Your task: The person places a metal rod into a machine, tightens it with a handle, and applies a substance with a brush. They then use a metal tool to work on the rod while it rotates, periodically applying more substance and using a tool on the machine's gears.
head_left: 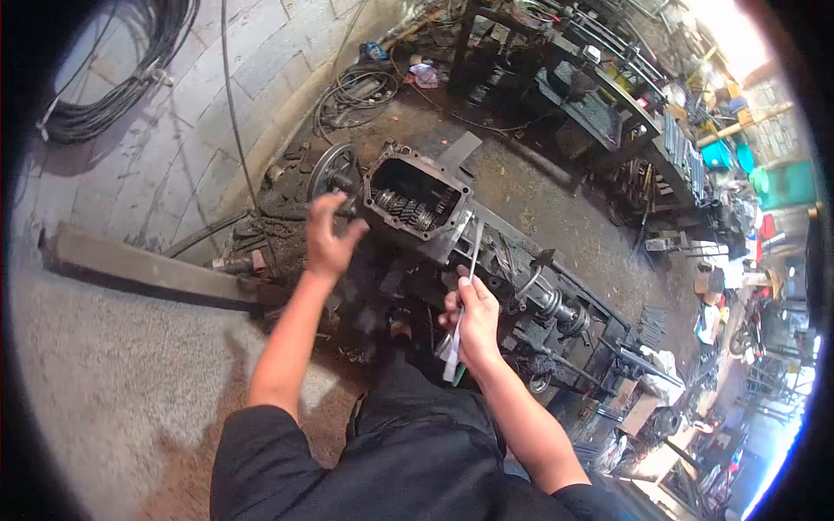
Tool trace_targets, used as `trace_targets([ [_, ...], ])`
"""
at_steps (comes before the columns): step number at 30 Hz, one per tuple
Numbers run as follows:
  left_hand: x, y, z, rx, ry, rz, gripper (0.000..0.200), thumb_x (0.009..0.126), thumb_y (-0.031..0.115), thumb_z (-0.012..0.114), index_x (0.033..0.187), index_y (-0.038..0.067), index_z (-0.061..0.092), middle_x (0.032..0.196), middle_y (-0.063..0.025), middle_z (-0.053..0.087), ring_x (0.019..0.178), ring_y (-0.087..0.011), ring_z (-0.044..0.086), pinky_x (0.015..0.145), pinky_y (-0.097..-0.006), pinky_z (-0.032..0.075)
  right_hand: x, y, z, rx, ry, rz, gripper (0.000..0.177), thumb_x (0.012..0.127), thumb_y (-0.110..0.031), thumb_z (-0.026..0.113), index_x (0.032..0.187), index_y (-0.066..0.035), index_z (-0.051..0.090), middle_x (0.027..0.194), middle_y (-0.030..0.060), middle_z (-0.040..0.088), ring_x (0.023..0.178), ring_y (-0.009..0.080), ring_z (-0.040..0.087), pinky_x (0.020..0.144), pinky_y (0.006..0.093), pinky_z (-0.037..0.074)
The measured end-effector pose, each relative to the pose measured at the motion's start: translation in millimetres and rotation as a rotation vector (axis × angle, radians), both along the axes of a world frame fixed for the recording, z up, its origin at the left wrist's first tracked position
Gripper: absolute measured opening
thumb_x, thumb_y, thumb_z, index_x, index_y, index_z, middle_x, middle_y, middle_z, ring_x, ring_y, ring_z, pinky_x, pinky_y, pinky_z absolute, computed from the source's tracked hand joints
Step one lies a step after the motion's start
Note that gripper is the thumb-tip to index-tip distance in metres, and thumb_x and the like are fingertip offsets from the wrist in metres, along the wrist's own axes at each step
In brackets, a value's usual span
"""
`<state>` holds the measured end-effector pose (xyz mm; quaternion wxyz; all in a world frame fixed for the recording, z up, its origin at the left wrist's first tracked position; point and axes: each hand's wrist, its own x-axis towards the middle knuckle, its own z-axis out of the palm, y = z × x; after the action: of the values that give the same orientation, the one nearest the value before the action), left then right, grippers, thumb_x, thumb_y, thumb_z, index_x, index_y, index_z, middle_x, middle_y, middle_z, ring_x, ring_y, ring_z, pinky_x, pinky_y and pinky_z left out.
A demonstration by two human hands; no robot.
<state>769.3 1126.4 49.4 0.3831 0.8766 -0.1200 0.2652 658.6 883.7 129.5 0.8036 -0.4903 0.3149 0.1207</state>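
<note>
An open metal gearbox housing [418, 162] sits in front of me, with toothed gears [404, 208] showing inside it. My left hand [330, 239] is raised at its near left side, fingers apart and curved, holding nothing. Behind those fingers is a round pulley wheel [323, 165]. In my right hand [476, 319] is a long slim metal tool [474, 257], its shaft pointing up beside the housing's right side. The tool's pale, wider end sticks out below my fist; its exact kind is unclear. Shafts and a round coupling [553, 304] extend to the right of the housing.
A long beam [156, 267] slants in from the left, by the block wall [269, 52]. Coiled cable [360, 95] lies on the floor beyond the wheel. A dark metal workbench [573, 95] stands at the back, and cluttered shelves and parts line the right.
</note>
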Motion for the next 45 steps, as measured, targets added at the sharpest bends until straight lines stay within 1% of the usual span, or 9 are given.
trace_targets([
  [4, 93, 43, -18, 0.135, -0.001, 0.045, 0.031, 0.087, 0.026, 0.069, 0.110, 0.005, 0.064, 0.112, -0.0134, 0.061, 0.111, -0.0341, 0.053, 0.096, -0.0449, 0.041, 6, 11, 5, -0.202, -0.018, 0.204, 0.048, 0.102, -0.017, 0.049, 0.147, -0.006, 0.038, 0.066, -0.0012, 0.049, 0.051, 0.0051, 0.043, 0.045, 0.0227, 0.043],
  [17, 188, 31, -62, 0.665, 0.390, -0.082, 0.047, 0.093, 0.037, 0.055, 0.130, 0.010, 0.054, 0.132, -0.0117, 0.052, 0.127, -0.0325, 0.046, 0.105, -0.0468, 0.037, 37, 64, -30, -0.363, 0.095, 0.035, 0.049, 0.100, -0.009, 0.040, 0.148, 0.000, 0.033, 0.065, 0.0003, 0.052, 0.049, 0.0077, 0.049, 0.042, 0.0242, 0.043],
  [20, 185, 33, -56, 0.574, 0.404, -0.093, 0.046, 0.092, 0.035, 0.055, 0.130, 0.009, 0.055, 0.134, -0.0115, 0.051, 0.128, -0.0327, 0.046, 0.106, -0.0457, 0.038, 48, 66, -46, -0.399, 0.114, 0.159, 0.048, 0.098, -0.009, 0.042, 0.144, 0.005, 0.036, 0.063, 0.0079, 0.055, 0.049, 0.0161, 0.054, 0.046, 0.0325, 0.047],
  [23, 173, 39, -59, 0.496, 0.342, -0.120, 0.044, 0.091, 0.032, 0.056, 0.128, 0.008, 0.056, 0.135, -0.0110, 0.052, 0.130, -0.0320, 0.044, 0.107, -0.0441, 0.038, 61, 69, -65, -0.963, -0.077, 0.450, 0.052, 0.092, -0.009, 0.048, 0.136, 0.014, 0.036, 0.068, 0.0308, 0.058, 0.066, 0.0463, 0.063, 0.064, 0.0505, 0.050],
  [27, 161, 44, -64, 0.459, 0.229, -0.124, 0.040, 0.088, 0.029, 0.059, 0.122, 0.008, 0.060, 0.132, -0.0102, 0.055, 0.134, -0.0299, 0.043, 0.108, -0.0427, 0.038, 66, 60, -44, -1.024, -0.023, 0.655, 0.054, 0.089, -0.008, 0.048, 0.134, 0.018, 0.033, 0.080, 0.0368, 0.061, 0.082, 0.0495, 0.064, 0.072, 0.0537, 0.050],
  [30, 150, 48, -73, 0.407, 0.109, -0.110, 0.038, 0.085, 0.030, 0.063, 0.116, 0.008, 0.064, 0.129, -0.0109, 0.057, 0.131, -0.0312, 0.046, 0.107, -0.0434, 0.039, 80, 55, -46, -1.009, -0.052, 0.611, 0.053, 0.090, -0.007, 0.048, 0.133, 0.019, 0.033, 0.081, 0.0367, 0.061, 0.084, 0.0499, 0.063, 0.072, 0.0535, 0.051],
  [36, 150, 48, -61, 0.365, 0.158, -0.109, 0.036, 0.083, 0.026, 0.065, 0.114, 0.009, 0.065, 0.127, -0.0098, 0.059, 0.130, -0.0288, 0.048, 0.105, -0.0424, 0.042, 41, 11, -28, -0.895, -0.093, 0.617, 0.041, 0.094, -0.016, 0.053, 0.131, 0.001, 0.048, 0.095, 0.0325, 0.064, 0.097, 0.0479, 0.061, 0.082, 0.0550, 0.048],
  [40, 158, 49, -50, 0.318, 0.195, -0.212, 0.032, 0.085, 0.019, 0.063, 0.115, 0.008, 0.064, 0.121, -0.0101, 0.062, 0.123, -0.0306, 0.053, 0.102, -0.0429, 0.043, 34, -26, 11, -1.206, 0.123, 0.930, 0.030, 0.092, -0.014, 0.057, 0.118, -0.001, 0.051, 0.092, 0.0286, 0.066, 0.090, 0.0467, 0.064, 0.077, 0.0555, 0.051],
  [45, 164, 35, -32, 0.258, 0.207, -0.279, 0.032, 0.088, 0.016, 0.061, 0.119, 0.008, 0.062, 0.119, -0.0131, 0.062, 0.115, -0.0332, 0.056, 0.099, -0.0426, 0.044, 62, -42, 36, -1.688, -0.157, 1.057, 0.019, 0.084, -0.007, 0.054, 0.102, -0.007, 0.057, 0.083, 0.0139, 0.066, 0.075, 0.0352, 0.069, 0.062, 0.0465, 0.055],
])
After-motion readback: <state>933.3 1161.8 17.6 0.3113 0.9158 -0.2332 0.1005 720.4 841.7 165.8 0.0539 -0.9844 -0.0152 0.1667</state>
